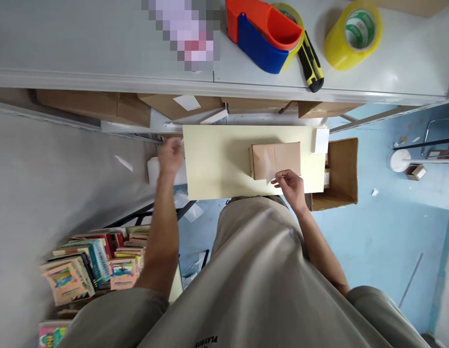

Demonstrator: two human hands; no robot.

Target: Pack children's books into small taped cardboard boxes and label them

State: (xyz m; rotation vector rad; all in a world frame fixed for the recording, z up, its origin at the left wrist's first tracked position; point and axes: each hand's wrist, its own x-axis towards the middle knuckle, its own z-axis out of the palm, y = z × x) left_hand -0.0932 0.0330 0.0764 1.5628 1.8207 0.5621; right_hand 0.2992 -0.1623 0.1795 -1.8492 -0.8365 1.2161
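A closed brown cardboard box (287, 157) lies on a narrow cream-coloured table (217, 169). Over the box's near side, my right hand (291, 187) pinches a thin white slip (269, 168) between thumb and fingers. The slip hangs upright and looks slightly see-through; whether it touches the box I cannot tell. My left hand (170, 153) is just beyond the table's left end, its curled fingers smeared by motion. Something whitish shows by those fingers, but I cannot make out if they hold it. A stack of white slips (321, 140) sits at the table's far right corner.
Above the table runs a grey shelf (101, 43) with a red-blue tape dispenser (262, 36), a yellow tape roll (353, 36) and a cutter knife (310, 63). An open carton (350, 171) stands at right. Books (97, 261) fill the lower left.
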